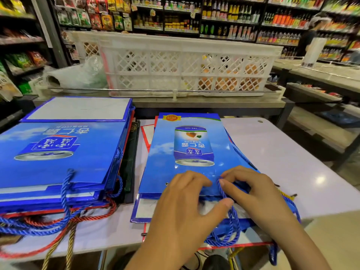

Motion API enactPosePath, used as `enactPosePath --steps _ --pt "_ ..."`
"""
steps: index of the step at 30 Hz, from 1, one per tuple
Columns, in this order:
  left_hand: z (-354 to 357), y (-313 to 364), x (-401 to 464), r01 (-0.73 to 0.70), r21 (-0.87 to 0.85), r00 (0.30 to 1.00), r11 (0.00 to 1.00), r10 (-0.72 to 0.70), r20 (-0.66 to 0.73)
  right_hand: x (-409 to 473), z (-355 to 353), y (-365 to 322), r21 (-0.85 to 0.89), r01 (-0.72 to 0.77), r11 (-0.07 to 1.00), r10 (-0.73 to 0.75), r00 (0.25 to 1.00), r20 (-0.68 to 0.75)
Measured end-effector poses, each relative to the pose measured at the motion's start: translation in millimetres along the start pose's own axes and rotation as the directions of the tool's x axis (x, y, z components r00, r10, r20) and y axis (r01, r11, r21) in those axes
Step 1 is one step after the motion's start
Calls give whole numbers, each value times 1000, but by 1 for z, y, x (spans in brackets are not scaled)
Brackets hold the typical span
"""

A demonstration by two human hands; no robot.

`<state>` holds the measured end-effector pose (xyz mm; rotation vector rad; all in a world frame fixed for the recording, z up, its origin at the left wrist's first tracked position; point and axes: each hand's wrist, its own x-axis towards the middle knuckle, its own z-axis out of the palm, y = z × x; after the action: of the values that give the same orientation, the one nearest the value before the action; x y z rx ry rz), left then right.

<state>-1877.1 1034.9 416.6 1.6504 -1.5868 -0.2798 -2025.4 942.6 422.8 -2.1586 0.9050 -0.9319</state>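
Blue rope handle (232, 217) between left grip (187, 201) and right grip (253, 190), on bag (185, 133).

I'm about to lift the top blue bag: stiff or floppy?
Probably stiff and light: the blue bag lies flat with crisp edges. Its glossy face may slide over the bag beneath. The rope handle droops in loose loops, so the bag would likely swing.

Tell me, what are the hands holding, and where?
The right hand pinches the blue rope handle of the bag, near its top edge; the left hand presses the bag, thumb touching the rope.
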Motion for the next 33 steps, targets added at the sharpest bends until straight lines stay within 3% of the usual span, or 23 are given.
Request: enactPosePath --steps 3,6,11,13,18,22,26,33 --pt "10 2 4 -21 88 1000 996 23 -21 0 2 1 15 12 1000 -12 1000 -15" --pt "14 0 5 -50 43 996 998 53 -77 -1 2 3 26 13 1000 -13 1000 -17" --pt "-4 0 4 58 -285 983 957 -105 -151 -5 -1 4 36 -28 999 29 999 -25" --pt "-11 0 6 54 -344 983 937 -111 -147 -7 0 -1 45 -35 998 37 998 -43" --pt "-18 -1 11 -1 -274 989 962 -40 -144 -5 16 -22 59 43 997 -46 998 40" --pt "-27 -4 12 56 -259 990 964 -88 -114 3 25 -29 26 105 994 -99 982 -158" --pt "-37 -15 6 50 -299 986 953 -95 -137 10 21 -22 135 -72 988 119 916 -383" --pt "-56 -23 3 95 -353 969 931 -167 -180 18 9 -4 105 -248 963 267 831 -487"
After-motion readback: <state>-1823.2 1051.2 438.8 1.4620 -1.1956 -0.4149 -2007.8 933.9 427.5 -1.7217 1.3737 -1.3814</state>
